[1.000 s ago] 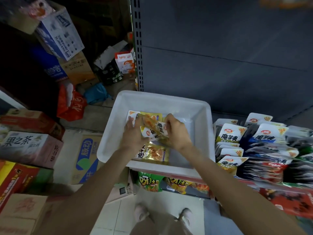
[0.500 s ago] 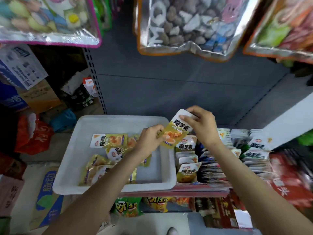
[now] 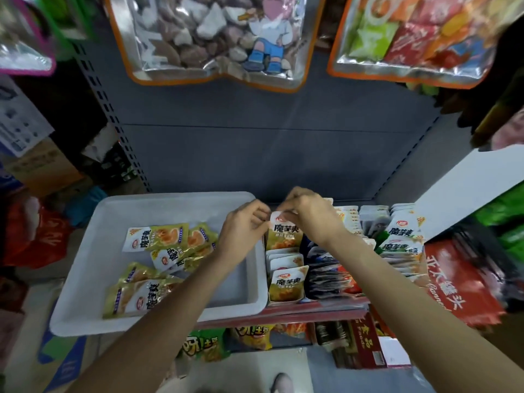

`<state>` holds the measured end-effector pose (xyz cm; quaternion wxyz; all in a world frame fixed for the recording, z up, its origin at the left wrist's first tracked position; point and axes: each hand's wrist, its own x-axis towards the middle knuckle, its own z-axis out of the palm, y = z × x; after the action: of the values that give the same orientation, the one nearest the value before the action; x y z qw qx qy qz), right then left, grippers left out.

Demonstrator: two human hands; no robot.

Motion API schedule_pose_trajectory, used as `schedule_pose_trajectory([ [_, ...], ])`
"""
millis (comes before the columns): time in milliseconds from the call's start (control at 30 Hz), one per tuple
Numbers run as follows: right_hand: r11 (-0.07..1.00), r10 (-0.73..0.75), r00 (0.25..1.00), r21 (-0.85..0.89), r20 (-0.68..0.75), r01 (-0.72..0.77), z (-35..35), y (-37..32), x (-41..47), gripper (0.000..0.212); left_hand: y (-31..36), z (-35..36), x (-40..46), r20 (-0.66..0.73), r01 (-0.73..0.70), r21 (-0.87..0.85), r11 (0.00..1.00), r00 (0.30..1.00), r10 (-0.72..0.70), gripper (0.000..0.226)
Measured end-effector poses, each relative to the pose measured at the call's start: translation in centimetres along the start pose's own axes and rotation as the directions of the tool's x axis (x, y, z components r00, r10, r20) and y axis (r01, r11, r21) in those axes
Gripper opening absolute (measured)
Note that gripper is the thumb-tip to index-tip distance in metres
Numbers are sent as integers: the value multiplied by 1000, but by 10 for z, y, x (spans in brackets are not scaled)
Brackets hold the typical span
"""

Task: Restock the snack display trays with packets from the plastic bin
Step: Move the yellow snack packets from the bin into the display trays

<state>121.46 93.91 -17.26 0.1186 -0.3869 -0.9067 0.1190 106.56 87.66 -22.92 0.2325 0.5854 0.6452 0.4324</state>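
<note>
Both hands held one yellow konjac snack packet upright at the back of the leftmost display tray: the left hand pinched its upper left edge and the right hand pinched its white top seal from above, fingers curled round it. The packet looked light, thin and floppy, with a slick foil skin, so the flat sealed top edge seemed the surest place to hold; a grip on the soft body would likely let it buckle or slide. Just in front of the grip, nearer the person, a row of matching packets already stood on edge in the same tray, and the held one would have to slot in behind them without tipping them. Left of the grip sat the white plastic bin, its right wall just beside the tray, with more yellow packets lying loose inside. Right of the grip stood further trays of darker packets and white ones. Above the grip hung a large clear snack bag, well apart and not in the way
</note>
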Motion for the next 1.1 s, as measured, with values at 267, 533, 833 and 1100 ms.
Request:
schedule_pose_trajectory([
  [267, 928, 112, 969, -373, 218, -24, 18, -4, 6, 19, -8, 7, 1, 178, 97, 123, 988, 977, -118, 6],
  [533, 999, 15, 981, -52, 193, -5, 30, -36, 24, 25, -41, -26, -12, 18, 204, 32, 979, 979, -204, 12],
  [833, 997, 26, 913, 58, 407, -54, 131, -110, 67, 31, -137, -114, -48, -158, 511, 210, 834, 859, -486, 13],
  [1100, 997, 79, 789, -47, 610, -64, 205, -133, 77, 72, -208, -136, -47, 25, 691, 378, 616, 657, -753, 70],
])
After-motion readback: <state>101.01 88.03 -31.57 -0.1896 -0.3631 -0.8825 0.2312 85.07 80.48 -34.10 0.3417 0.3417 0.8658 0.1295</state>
